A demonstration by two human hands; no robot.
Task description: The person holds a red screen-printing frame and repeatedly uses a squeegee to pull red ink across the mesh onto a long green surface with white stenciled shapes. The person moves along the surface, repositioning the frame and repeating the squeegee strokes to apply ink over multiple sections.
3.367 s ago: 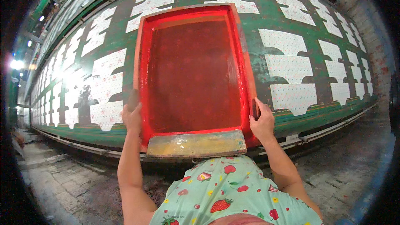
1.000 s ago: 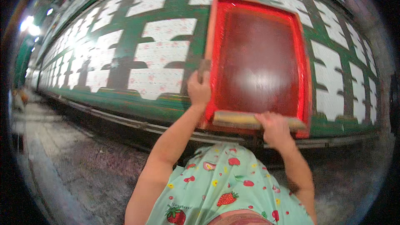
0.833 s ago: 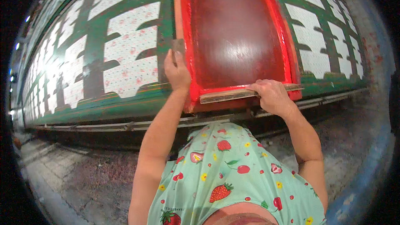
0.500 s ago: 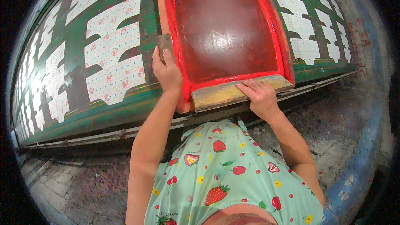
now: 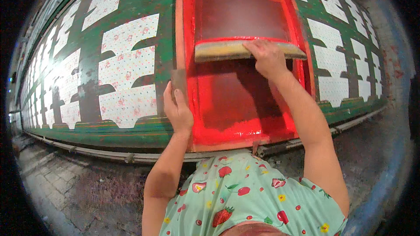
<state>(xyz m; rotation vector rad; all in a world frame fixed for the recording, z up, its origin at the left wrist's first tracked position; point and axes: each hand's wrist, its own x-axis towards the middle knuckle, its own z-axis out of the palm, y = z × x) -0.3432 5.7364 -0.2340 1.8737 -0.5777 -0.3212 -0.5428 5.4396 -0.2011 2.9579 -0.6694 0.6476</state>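
A wooden screen-printing frame point(image 5: 180, 39) with wet red paint round its mesh lies on a green printing table. My right hand point(image 5: 267, 59) grips a long, yellowish, paint-stained squeegee point(image 5: 223, 52) from above. The squeegee lies crosswise over the mesh, with a line of red paint along its far side. Its lower edge is hidden. My left hand point(image 5: 179, 111) is closed round a flat brown tab point(image 5: 178, 80) on the frame's left side. Behind the squeegee, toward me, red paint point(image 5: 245, 129) pools at the near end.
Rows of white cut fabric pieces point(image 5: 131, 91) with small coloured prints lie on the green table point(image 5: 166, 26), on both sides of the frame. A metal rail point(image 5: 100, 153) runs along its near edge. Stained floor point(image 5: 105, 190) shows below.
My right hand has moved the squeegee from the frame's near end to past its middle, away from me. My left hand stays on the brown tab. The whole view has shifted.
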